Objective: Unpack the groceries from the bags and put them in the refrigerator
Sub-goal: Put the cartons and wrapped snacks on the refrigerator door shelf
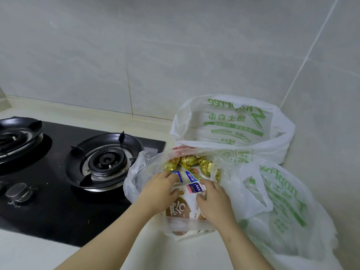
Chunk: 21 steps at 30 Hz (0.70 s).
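Observation:
A clear plastic bag point(136, 178) lies open on the counter beside the stove. Inside it are several gold foil-wrapped sweets point(188, 161), small blue-and-white packets point(191, 175) and a brown-and-white package point(178, 208). My left hand point(158, 190) reaches into the bag, its fingertips on a blue packet. My right hand point(212, 199) is in the bag too, its fingers curled around the edge of a packet at the top of the brown-and-white package. Two white bags with green print stand nearby: one behind point(231, 123), open at the top, and one to the right point(282, 211).
A black gas hob point(58, 191) with two burners and a round knob point(18, 192) fills the left of the counter. Tiled walls meet in a corner behind the bags. Pale countertop point(29, 254) shows at the front.

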Each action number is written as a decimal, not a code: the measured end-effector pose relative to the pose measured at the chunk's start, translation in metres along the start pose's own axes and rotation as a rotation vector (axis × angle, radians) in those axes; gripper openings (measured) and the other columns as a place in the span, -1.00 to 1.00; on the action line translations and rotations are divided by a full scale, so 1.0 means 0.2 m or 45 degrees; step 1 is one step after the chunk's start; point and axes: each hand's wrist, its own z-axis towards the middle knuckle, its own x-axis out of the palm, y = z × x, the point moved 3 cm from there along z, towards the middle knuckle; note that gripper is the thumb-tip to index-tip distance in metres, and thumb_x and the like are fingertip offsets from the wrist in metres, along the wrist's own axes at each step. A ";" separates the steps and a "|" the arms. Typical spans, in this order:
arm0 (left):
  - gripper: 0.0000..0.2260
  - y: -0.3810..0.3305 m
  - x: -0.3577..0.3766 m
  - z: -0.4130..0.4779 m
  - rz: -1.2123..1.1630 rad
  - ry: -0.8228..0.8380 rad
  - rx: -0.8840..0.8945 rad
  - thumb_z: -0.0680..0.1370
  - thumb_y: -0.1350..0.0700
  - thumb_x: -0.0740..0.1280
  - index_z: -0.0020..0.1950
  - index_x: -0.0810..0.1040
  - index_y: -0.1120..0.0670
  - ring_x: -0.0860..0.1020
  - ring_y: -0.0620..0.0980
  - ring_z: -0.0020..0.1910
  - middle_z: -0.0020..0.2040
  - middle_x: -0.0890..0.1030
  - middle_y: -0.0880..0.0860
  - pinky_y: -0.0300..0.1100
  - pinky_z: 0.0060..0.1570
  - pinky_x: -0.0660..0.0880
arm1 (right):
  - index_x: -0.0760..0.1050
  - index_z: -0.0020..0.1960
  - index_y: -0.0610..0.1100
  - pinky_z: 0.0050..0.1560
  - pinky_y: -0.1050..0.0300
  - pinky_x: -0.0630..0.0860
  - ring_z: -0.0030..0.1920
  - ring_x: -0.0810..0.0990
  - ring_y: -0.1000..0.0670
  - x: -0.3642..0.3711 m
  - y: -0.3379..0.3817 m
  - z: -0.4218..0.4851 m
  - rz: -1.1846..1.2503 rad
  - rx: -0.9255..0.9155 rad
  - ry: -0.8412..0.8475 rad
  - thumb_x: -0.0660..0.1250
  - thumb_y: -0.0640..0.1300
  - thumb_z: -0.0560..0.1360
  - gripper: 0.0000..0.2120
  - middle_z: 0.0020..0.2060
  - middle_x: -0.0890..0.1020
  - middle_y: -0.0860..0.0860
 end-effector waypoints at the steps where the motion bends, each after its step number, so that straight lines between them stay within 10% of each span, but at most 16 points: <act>1: -0.68 0.00 0.00 0.01 -0.004 -0.001 -0.006 0.57 0.00 0.21 0.32 0.40 0.00 0.38 -0.02 0.23 0.29 0.42 -0.02 -0.19 0.18 0.35 | 0.27 0.39 -0.01 0.27 0.11 0.32 0.29 0.35 -0.02 0.00 -0.01 0.01 0.009 0.010 -0.001 0.16 -0.11 0.55 -0.59 0.31 0.41 0.03; 21: -0.66 -0.04 0.15 0.24 -0.114 0.194 0.011 0.56 -0.11 0.22 0.29 0.44 -0.01 0.38 -0.03 0.25 0.25 0.45 -0.02 -0.17 0.23 0.34 | 0.20 0.43 -0.05 0.29 0.01 0.29 0.38 0.23 -0.13 -0.03 -0.21 0.41 -0.321 0.193 0.037 0.20 -0.05 0.52 -0.51 0.40 0.28 -0.09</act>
